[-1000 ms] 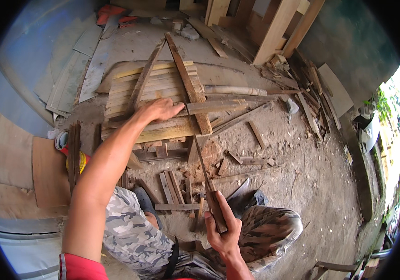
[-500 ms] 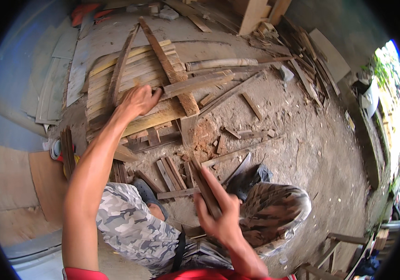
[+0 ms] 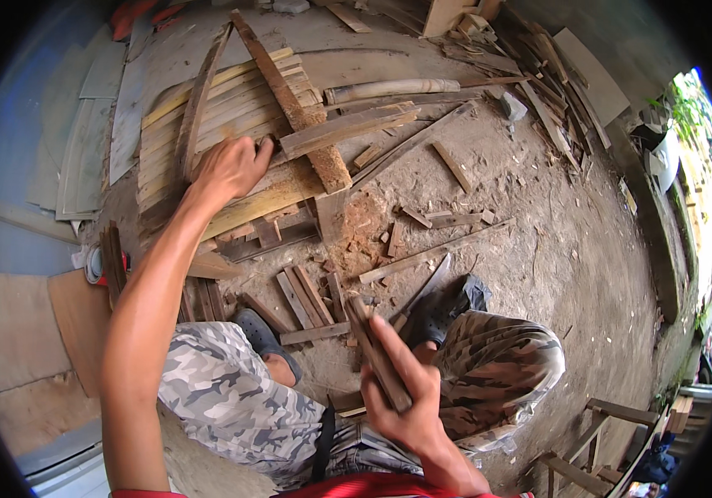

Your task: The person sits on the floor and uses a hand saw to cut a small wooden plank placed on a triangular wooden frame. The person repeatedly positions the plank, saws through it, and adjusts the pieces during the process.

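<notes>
Drawn farther from the board, the right hand grips a dark wooden piece; the left hand curls, contents hidden.

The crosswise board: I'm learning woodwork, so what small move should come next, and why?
Perhaps move the left hand onto the crosswise board to steady it: its end is beside that hand, and the right hand holds a brown wooden piece.
</notes>
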The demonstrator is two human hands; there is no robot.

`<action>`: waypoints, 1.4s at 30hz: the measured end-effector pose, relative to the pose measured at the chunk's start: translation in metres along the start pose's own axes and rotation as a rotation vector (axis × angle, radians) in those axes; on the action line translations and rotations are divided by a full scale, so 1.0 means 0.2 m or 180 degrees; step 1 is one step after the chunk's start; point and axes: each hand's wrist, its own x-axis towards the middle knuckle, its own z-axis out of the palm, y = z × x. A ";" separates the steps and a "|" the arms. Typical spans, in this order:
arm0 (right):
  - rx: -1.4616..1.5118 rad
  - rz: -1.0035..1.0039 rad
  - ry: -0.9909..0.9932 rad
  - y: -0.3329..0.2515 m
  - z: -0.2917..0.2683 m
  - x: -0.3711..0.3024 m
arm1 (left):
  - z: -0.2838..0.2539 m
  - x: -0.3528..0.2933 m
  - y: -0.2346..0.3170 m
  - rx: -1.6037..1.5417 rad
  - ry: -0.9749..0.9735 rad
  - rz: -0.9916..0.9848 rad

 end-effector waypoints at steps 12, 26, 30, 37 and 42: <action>-0.0296 -0.0582 0.0160 0.02 0.20 0.31 | 0.18 0.08 -0.19 -0.0660 0.0700 0.0332; -0.0036 -0.0307 0.0218 -0.05 0.34 0.67 | 0.19 0.10 -0.23 -0.0801 0.0705 0.0777; -0.0537 -0.0882 0.0231 0.00 0.21 0.35 | 0.03 0.04 -0.05 -0.0536 0.0362 0.0421; -0.0453 -0.0264 0.0109 -0.05 0.08 0.10 | 0.00 -0.02 0.05 -0.0266 0.0148 0.0496; 0.0061 -0.0026 0.0049 -0.05 0.31 0.71 | 0.18 0.18 -0.26 -0.0007 0.0413 0.0500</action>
